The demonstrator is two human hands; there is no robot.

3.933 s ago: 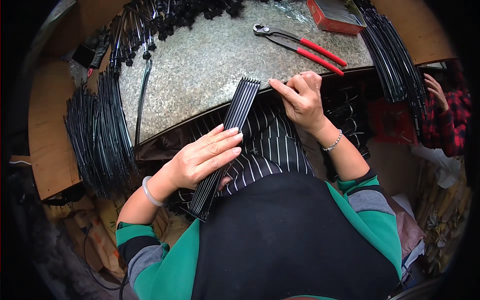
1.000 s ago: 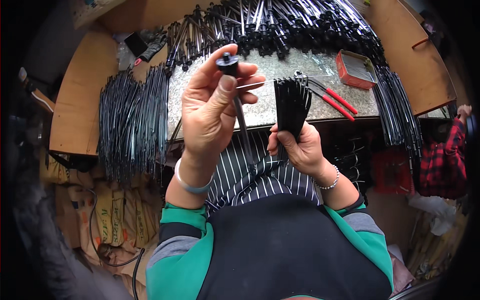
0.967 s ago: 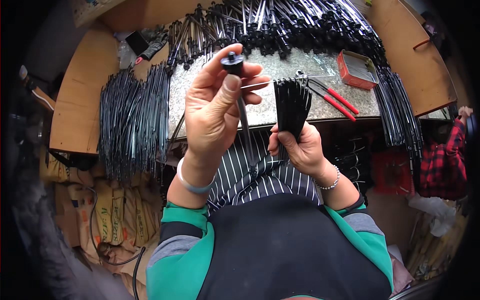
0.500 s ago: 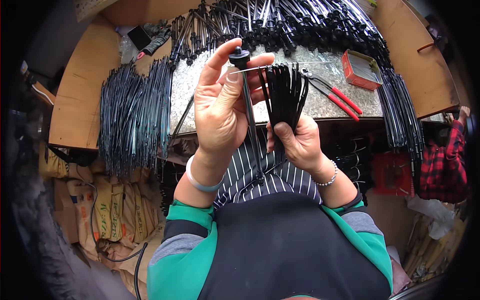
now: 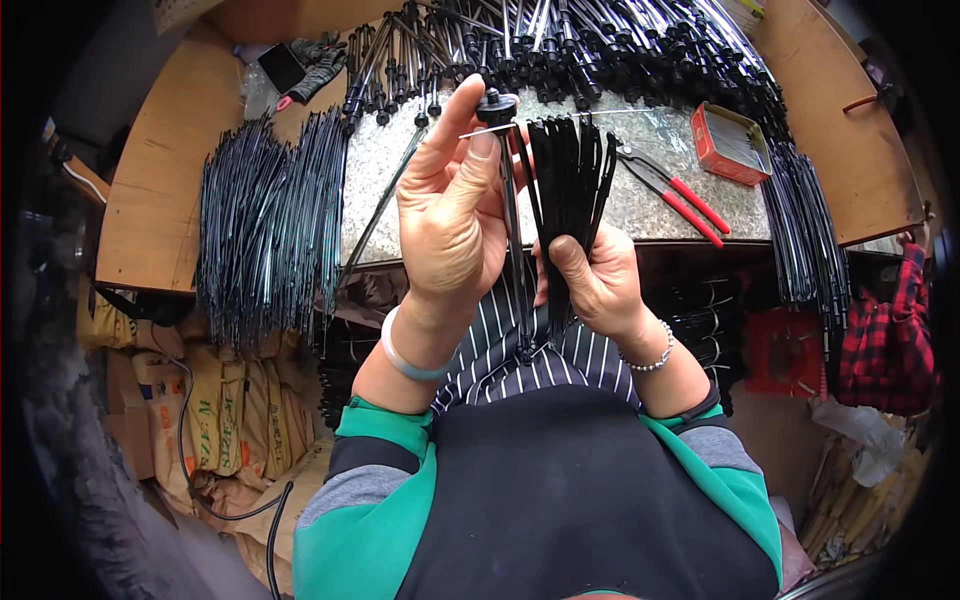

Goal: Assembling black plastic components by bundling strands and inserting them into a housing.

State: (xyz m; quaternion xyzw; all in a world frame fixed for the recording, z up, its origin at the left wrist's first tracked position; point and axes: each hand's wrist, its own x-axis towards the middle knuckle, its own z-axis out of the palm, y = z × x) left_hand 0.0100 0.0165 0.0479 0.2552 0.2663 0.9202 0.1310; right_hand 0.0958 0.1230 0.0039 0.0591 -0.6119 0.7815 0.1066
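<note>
My left hand (image 5: 445,215) is closed on a long thin black rod with a round knobbed black end (image 5: 496,106), its shaft hanging down toward my lap. A thin silvery wire (image 5: 486,132) is pinched under the left thumb and runs rightward past the knob. My right hand (image 5: 603,285) grips a bundle of thin black strips (image 5: 568,175) around its lower part; their upper ends fan out. The wire seems to pass by the tops of the strips and shows again beyond them. Some left fingertips are hidden behind the rod.
Pliers with red handles (image 5: 692,212) lie on the speckled tabletop (image 5: 660,165), near an open red tin (image 5: 715,165). A dense pile of black knobbed rods (image 5: 560,50) covers the back. A bundle of dark strips (image 5: 270,230) overhangs the left front edge. Wooden boards flank both sides.
My left hand has shifted slightly right, bringing the knobbed rod closer to the strip bundle. My right hand keeps its grip, nearly still. The view has shifted a little.
</note>
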